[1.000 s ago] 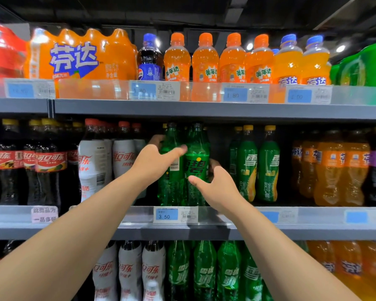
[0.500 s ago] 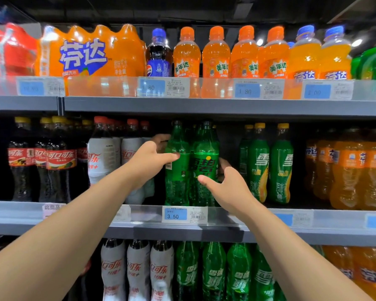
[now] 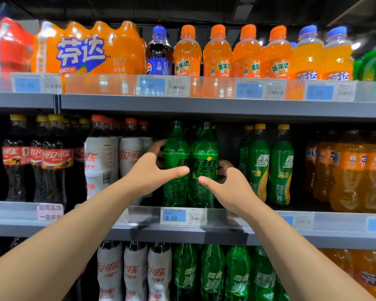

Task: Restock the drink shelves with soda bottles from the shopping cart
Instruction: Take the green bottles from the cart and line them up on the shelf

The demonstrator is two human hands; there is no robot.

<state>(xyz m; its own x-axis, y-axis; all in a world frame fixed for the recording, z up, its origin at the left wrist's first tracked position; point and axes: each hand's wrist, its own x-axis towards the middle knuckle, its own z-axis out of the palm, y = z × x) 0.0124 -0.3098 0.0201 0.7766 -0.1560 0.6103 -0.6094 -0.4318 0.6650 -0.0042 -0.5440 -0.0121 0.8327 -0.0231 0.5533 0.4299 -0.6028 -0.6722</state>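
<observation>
Two green Sprite bottles stand upright side by side on the middle shelf (image 3: 226, 233), above a 3.50 price tag (image 3: 183, 216). My left hand (image 3: 147, 172) wraps the left green bottle (image 3: 175, 153), with the thumb across its front and the fingers behind its left side. From the right, my right hand (image 3: 228, 187) holds the right green bottle (image 3: 204, 148), thumb on the front under the label and fingers curled round the back. The shopping cart is out of view.
White and dark cola bottles (image 3: 99, 161) stand close on the left, and lemon Sprite bottles (image 3: 258, 161) and orange soda on the right. The top shelf edge (image 3: 204, 105) runs just above the bottle caps. More bottles fill the shelf below.
Both hands keep their hold on the two green bottles. My left thumb has slid further across the front. The view has moved closer to the shelf.
</observation>
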